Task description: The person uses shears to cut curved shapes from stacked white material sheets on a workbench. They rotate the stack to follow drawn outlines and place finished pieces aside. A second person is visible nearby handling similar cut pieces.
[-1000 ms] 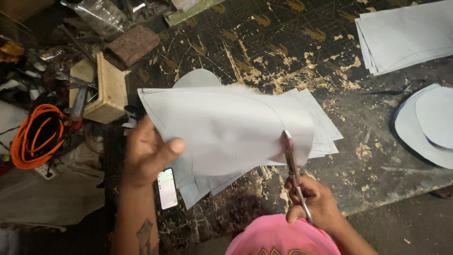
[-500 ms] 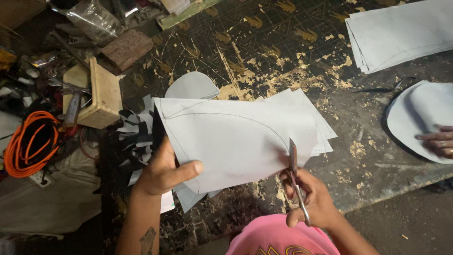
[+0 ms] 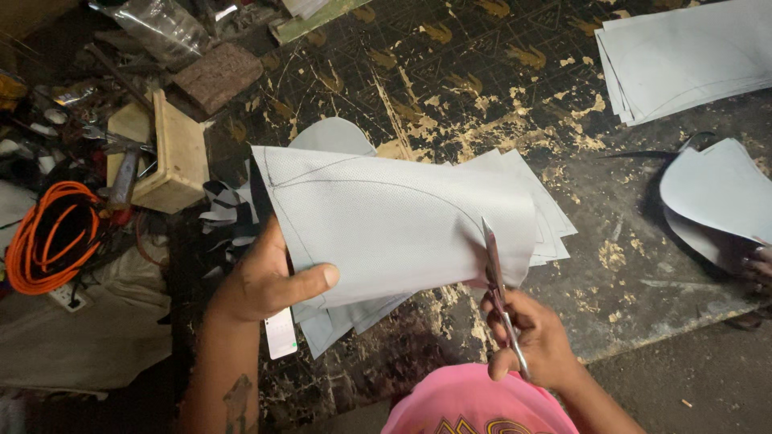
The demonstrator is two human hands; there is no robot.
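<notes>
Your left hand (image 3: 265, 281) pinches the stack of pale grey sheets (image 3: 402, 229) near its lower left corner, thumb on top and fingers underneath, holding it above the desk (image 3: 498, 88). Your right hand (image 3: 535, 341) is closed through the handles of the scissors (image 3: 500, 293), whose blades bite into the lower right edge of the stack, right where the drawn curved line (image 3: 378, 183) comes down to meet that edge.

Judging by that, the cut has only just started: the blades are barely into the material, and the whole arc running up and across to the top left corner is uncut. Whether the blades are cutting through every layer or only the top ones is hard to tell from this angle.

Some pieces look finished already. A rounded grey piece (image 3: 334, 137) lies on the desk behind the stack, and more curved ones (image 3: 716, 193) sit at the right, where another person's fingers (image 3: 756, 261) touch them. A pile of uncut marked sheets (image 3: 683, 60) waits at the upper right, so a fair share seems left. Offcuts (image 3: 229, 213) lie beside the wooden block (image 3: 173, 153).
</notes>
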